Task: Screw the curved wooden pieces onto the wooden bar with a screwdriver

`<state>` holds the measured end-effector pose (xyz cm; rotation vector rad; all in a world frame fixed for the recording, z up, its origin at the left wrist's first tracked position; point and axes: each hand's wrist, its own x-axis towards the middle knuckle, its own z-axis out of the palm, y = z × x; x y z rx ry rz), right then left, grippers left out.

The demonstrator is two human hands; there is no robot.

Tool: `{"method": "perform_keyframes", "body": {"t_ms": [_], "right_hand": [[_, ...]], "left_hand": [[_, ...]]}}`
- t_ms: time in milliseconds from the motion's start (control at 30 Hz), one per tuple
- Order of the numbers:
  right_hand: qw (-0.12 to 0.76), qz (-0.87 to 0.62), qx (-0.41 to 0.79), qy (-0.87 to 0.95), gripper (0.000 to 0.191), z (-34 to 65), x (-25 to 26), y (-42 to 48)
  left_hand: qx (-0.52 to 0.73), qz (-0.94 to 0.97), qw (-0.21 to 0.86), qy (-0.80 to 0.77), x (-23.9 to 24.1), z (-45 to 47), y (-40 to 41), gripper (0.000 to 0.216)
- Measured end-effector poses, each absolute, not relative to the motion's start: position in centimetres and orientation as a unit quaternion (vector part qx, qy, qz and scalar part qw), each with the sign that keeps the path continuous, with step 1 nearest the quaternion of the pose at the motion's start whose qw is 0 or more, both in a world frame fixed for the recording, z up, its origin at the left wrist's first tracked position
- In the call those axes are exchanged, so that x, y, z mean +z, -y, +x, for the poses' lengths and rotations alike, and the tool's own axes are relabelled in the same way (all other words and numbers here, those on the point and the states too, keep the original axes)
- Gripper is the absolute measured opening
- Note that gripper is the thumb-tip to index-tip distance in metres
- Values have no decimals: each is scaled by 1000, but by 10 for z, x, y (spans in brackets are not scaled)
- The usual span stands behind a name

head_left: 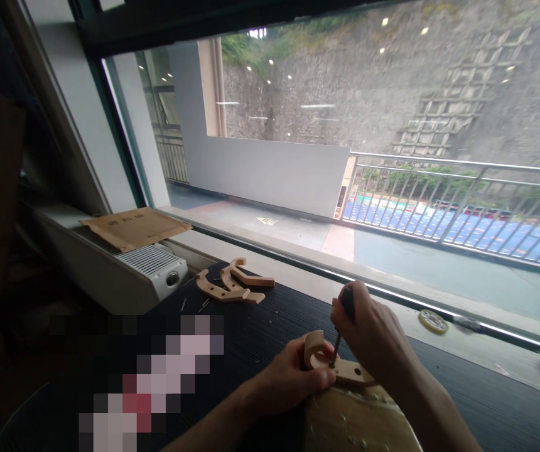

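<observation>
Lower centre, the driver (336, 349) gripped in the right hand's (374, 334) fist may slip off the hook (348, 372) into the pinching left hand (293, 380).

- Left hand (293, 380) clamps a curved wooden piece (348, 372) down on a pale block (355, 420).
- Right hand (376, 336) fisted round a screwdriver (346, 301), near upright, tip set into the piece.
- More curved pieces (232, 285) overlap farther back on the dark mat (260, 333).
- Tape roll (432, 321) on the sill.
- Cardboard (133, 227) lies atop a white unit (157, 267).
</observation>
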<state>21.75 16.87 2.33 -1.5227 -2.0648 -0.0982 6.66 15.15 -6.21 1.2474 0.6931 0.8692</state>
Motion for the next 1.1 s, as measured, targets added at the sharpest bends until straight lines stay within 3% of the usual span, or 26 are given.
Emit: {"method": "perform_keyframes", "body": {"t_ms": [233, 733, 1100], "right_hand": [[310, -550, -13, 775, 11, 218, 15, -182], [406, -488, -83, 768, 10, 218, 4, -169], [369, -497, -63, 783, 11, 215, 11, -172]], "left_hand": [[380, 559, 674, -297, -62, 66, -153, 30], [392, 521, 693, -307, -63, 71, -151, 26], [390, 531, 689, -301, -65, 70, -151, 27]]}}
